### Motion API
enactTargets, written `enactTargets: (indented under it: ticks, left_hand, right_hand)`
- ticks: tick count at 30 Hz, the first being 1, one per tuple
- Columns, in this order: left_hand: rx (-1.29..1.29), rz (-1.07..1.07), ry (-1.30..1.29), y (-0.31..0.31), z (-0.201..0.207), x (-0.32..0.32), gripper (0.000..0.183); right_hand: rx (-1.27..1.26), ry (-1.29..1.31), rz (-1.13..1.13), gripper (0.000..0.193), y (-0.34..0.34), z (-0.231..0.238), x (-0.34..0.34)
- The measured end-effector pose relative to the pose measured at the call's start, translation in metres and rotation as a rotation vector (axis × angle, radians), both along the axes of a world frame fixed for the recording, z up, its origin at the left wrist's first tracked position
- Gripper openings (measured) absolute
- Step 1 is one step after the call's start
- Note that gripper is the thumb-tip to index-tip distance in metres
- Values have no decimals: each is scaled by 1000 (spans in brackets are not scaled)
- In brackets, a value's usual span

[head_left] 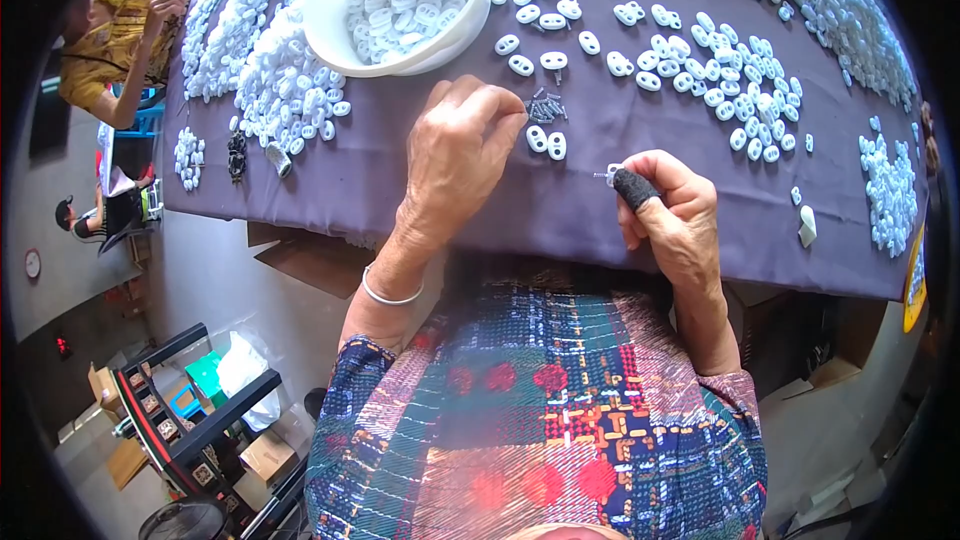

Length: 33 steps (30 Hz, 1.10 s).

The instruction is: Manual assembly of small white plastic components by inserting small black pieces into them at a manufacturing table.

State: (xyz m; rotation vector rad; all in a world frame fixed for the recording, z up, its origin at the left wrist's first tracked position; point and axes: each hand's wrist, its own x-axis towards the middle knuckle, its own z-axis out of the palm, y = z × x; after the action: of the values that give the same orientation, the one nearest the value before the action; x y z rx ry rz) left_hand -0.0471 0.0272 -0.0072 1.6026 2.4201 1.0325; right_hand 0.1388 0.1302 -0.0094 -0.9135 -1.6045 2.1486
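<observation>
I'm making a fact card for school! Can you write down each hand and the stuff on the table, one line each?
Left hand: closed beside a small pile of dark screws; can't tell whether it holds one
Right hand: pinching a white two-hole piece, with a screw sticking out leftward
Right thumb: wears a black cover
Just below the screws: two loose white pieces
Bowl: white, full of white pieces
Table: covered with a dark purple-grey cloth
</observation>
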Motion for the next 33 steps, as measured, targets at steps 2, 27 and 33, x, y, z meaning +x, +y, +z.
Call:
enactTargets:
  ticks: [2, 27, 33]
  left_hand:
    - [-11, -11, -14, -2, 0, 2, 9]
    - [178, 82, -1471, -30, 4, 45, 16]
    - [211, 104, -1505, -35, 5, 50, 15]
  right_hand:
    - [2, -10, 25, 10, 2, 1, 0]
    - [196, 8, 92, 7, -8, 16, 0]
    - [258, 27, 123, 7, -15, 13, 0]
